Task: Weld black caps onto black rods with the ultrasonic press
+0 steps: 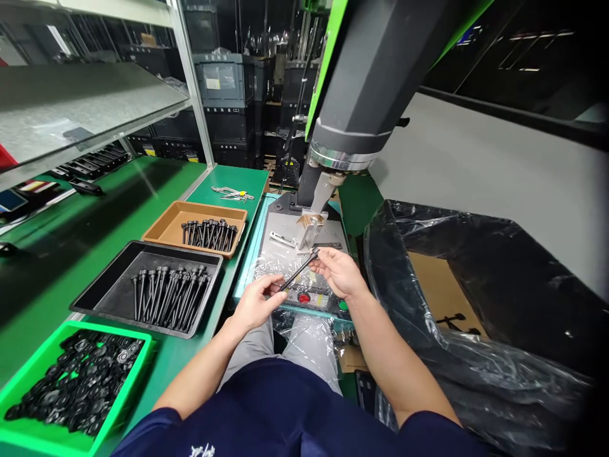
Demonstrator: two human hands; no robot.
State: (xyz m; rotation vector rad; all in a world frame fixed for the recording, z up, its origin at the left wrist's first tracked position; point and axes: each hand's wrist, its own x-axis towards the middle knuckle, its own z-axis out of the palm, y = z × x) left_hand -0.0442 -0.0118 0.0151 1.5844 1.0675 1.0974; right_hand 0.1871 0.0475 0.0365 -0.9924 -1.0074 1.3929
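Both my hands hold one thin black rod [299, 271] in front of the press machine. My left hand [255, 303] pinches its lower end with closed fingers. My right hand [337, 269] grips its upper end near the small head. The rod slants up to the right over the machine's plastic-covered base plate [280, 244]. Just beyond it stands a brass-coloured fixture [310, 223] under the machine's horn [320, 190].
On the green bench to my left are a black tray of rods [109, 293], a brown tray of rods [167, 227] and a green bin of small black parts [137, 374]. A red button [304, 297] sits on the machine front. A box lined with black plastic [476, 298] stands at right.
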